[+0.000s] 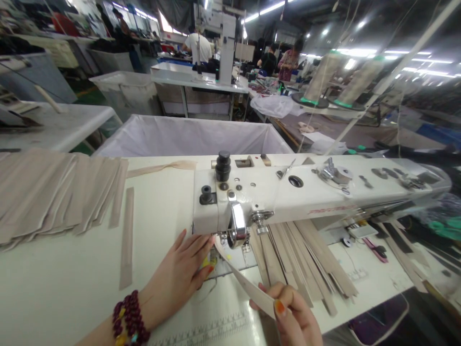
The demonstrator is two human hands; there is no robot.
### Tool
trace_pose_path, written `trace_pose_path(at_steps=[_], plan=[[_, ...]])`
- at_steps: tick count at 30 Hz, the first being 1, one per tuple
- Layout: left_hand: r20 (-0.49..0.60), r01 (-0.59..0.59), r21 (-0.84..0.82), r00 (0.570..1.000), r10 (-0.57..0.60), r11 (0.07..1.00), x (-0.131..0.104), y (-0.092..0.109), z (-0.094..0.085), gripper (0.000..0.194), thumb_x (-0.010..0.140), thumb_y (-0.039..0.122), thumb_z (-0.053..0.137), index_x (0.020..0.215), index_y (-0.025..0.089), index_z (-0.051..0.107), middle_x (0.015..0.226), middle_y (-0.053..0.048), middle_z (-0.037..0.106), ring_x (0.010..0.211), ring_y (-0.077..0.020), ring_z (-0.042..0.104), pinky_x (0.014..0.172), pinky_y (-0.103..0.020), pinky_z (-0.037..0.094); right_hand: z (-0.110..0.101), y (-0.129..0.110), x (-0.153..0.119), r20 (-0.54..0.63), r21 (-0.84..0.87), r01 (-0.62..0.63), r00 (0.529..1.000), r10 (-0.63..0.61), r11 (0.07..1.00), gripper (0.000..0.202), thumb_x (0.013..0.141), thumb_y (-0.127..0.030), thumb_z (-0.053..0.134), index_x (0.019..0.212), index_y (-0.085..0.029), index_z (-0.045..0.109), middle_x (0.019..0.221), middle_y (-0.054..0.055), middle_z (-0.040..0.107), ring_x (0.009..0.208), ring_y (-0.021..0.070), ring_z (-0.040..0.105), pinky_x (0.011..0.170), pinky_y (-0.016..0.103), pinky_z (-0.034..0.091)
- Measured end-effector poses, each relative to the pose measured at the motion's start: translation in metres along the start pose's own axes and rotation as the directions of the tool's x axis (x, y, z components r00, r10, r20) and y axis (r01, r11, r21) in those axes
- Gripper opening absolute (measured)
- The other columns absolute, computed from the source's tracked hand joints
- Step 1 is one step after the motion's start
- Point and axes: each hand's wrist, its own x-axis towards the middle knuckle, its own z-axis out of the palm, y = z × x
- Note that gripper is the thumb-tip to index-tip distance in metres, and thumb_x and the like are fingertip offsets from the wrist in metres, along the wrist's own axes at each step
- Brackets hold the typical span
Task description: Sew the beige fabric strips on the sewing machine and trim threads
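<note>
A white sewing machine (284, 192) reaches across the table from the right, its head end in front of me. My right hand (288, 312) pinches the near end of a beige fabric strip (248, 283) between thumb and fingers. The strip bends up and away to the machine's needle area. My left hand (183, 269) lies with fingers stretched out on the table, left of the needle area, its fingertips by the strip's far end. The machine head hides part of that end. Several beige strips (298, 264) lie under the machine arm.
A fanned stack of beige pieces (65, 192) covers the table's left side, with a single strip (127, 240) beside it. Ruler markings (209, 331) run along the near edge. Small scissors (375, 250) lie at right. Behind stand a white-lined bin (194, 134) and thread cones (320, 77). People work farther back.
</note>
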Motion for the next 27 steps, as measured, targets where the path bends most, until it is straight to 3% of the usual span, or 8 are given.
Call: trace_pose_path(at_steps=[8, 14, 20, 24, 27], plan=[[-0.122, -0.018, -0.087, 0.992, 0.007, 0.996, 0.005, -0.011, 0.002, 0.028, 0.092, 0.029, 0.054, 0.117, 0.024, 0.066, 0.117, -0.008, 0.069, 0.116, -0.0296, 0.059, 0.106, -0.053, 0.041, 0.005, -0.008, 0.023, 0.158, -0.227, 0.077, 0.987, -0.042, 0.971, 0.027, 0.094, -0.042, 0.055, 0.075, -0.023, 0.053, 0.080, 0.002, 0.064, 0.080, 0.0180, 0.062, 0.100, 0.043, 0.046], [-0.077, -0.022, -0.123, 0.997, 0.013, 0.992, 0.009, -0.014, -0.002, 0.022, 0.093, 0.026, 0.053, 0.107, 0.023, 0.070, 0.113, -0.008, 0.071, 0.112, -0.0288, 0.061, 0.106, -0.052, 0.042, 0.015, -0.016, 0.037, 0.272, -0.381, 0.193, 0.958, -0.091, 0.904, 0.023, 0.095, -0.030, 0.052, 0.073, -0.021, 0.051, 0.083, 0.003, 0.064, 0.078, 0.0156, 0.061, 0.068, 0.027, 0.046], [0.049, -0.008, -0.109, 0.999, 0.014, 0.994, 0.013, -0.012, -0.008, 0.022, 0.095, 0.025, 0.050, 0.102, 0.021, 0.071, 0.113, -0.008, 0.072, 0.114, -0.0312, 0.061, 0.107, -0.059, 0.040, 0.023, -0.025, 0.052, 0.414, -0.519, 0.296, 0.908, -0.067, 0.802, 0.018, 0.094, -0.021, 0.049, 0.076, -0.021, 0.050, 0.085, 0.002, 0.064, 0.079, 0.0149, 0.061, 0.068, 0.026, 0.044], [0.031, -0.017, -0.127, 0.999, 0.021, 0.992, 0.013, -0.011, -0.010, 0.025, 0.094, 0.025, 0.051, 0.080, 0.021, 0.072, 0.113, -0.007, 0.072, 0.118, -0.0315, 0.059, 0.109, -0.060, 0.039, 0.025, -0.026, 0.058, 0.456, -0.647, 0.351, 0.889, -0.024, 0.677, 0.016, 0.094, -0.022, 0.047, 0.079, -0.021, 0.053, 0.081, 0.001, 0.060, 0.077, 0.0155, 0.057, 0.068, 0.028, 0.041], [0.037, -0.015, -0.127, 0.999, 0.020, 0.992, 0.014, -0.013, -0.009, 0.027, 0.095, 0.025, 0.050, 0.077, 0.020, 0.071, 0.116, -0.009, 0.071, 0.120, -0.0338, 0.057, 0.108, -0.062, 0.039, 0.028, -0.024, 0.062, 0.495, -0.733, 0.426, 0.869, -0.014, 0.531, 0.016, 0.096, -0.023, 0.047, 0.082, -0.021, 0.055, 0.077, 0.000, 0.058, 0.072, 0.0156, 0.054, 0.067, 0.029, 0.037]])
